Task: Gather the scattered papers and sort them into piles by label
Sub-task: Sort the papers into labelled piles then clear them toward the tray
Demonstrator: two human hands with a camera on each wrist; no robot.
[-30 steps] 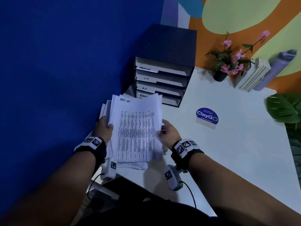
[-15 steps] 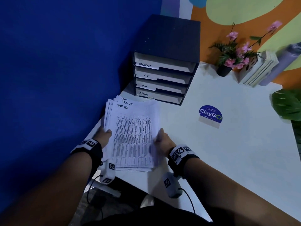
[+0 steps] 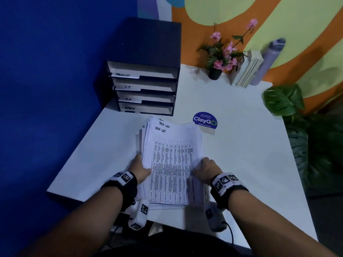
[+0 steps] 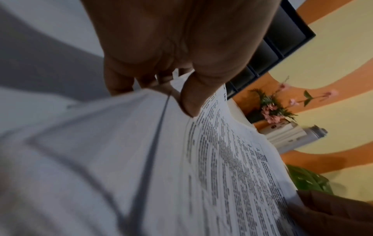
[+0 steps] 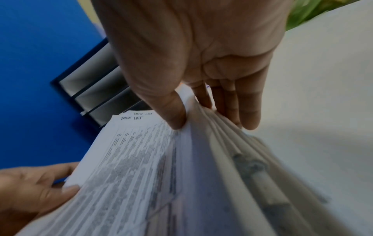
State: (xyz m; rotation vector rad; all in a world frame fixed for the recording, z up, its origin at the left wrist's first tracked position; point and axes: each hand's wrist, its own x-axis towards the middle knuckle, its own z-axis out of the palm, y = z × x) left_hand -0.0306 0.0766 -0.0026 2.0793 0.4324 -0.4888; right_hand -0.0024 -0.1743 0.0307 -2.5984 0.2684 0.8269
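A thick stack of printed papers (image 3: 170, 164) headed "TASK LIST" lies on the white table (image 3: 250, 154), its sheets fanned at the top. My left hand (image 3: 141, 168) grips the stack's left edge, thumb on top (image 4: 191, 99). My right hand (image 3: 205, 168) grips the right edge, thumb on the top sheet (image 5: 173, 111) and fingers under the stack (image 5: 242, 111). A dark four-slot paper sorter (image 3: 146, 71), labelled TASKLIST, I.T, H.R and ADMIN, stands just beyond the stack at the back left.
A blue wall (image 3: 46, 89) runs along the table's left side. A round blue ClayGo sticker (image 3: 204, 120) lies right of the stack. A flower pot (image 3: 215, 73), books (image 3: 246, 69) and a grey bottle (image 3: 269, 60) stand at the back. A leafy plant (image 3: 284, 99) overhangs the right edge.
The stack has come down from a raised, tilted hold to lie on the table, and both hands have slid toward its near end while still gripping the edges.
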